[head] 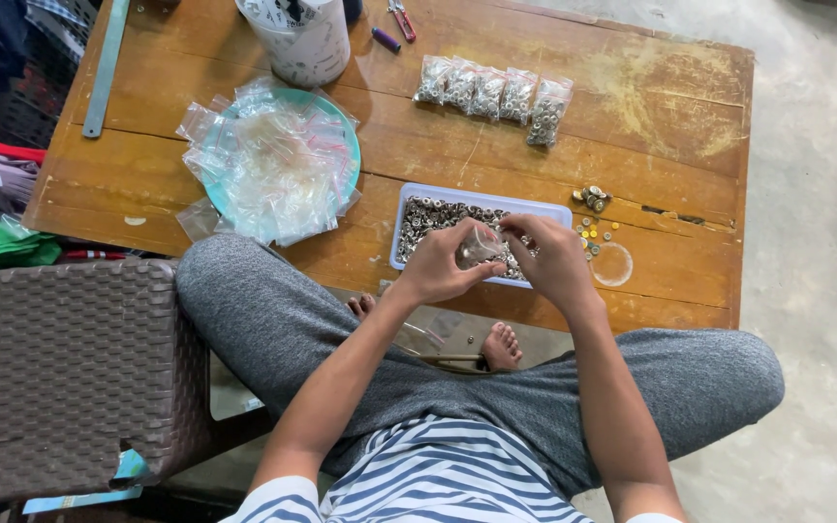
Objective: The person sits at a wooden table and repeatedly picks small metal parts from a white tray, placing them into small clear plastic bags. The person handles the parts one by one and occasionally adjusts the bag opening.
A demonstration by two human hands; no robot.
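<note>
Sitting on a low seat before a wooden bench (651,107), the person holds both hands together just above the near edge of a shallow white tray (409,199) that is full of small metal rings (433,213). The left hand (438,271) has its fingers (467,235) clamped on a small clear plastic bag (480,250), with the mouth of the bag turned toward the right. The right hand (552,260) comes from the other side; its fingers (518,229) are pinched together at the mouth of the bag, and I cannot tell if a ring is between them. So the bag lies between the two hands, touching both, with its long axis running roughly left to right, and the tray of rings is directly under and behind it, nearer to the right hand. Further back on the bench a row of filled bags (491,94) lies side by side. On the left, a heap of empty clear bags (268,165) rests on a round green plate (346,121), and a white bucket (302,44) stands behind it. Some small yellow and metal caps (593,208) are scattered to the right of the tray.
</note>
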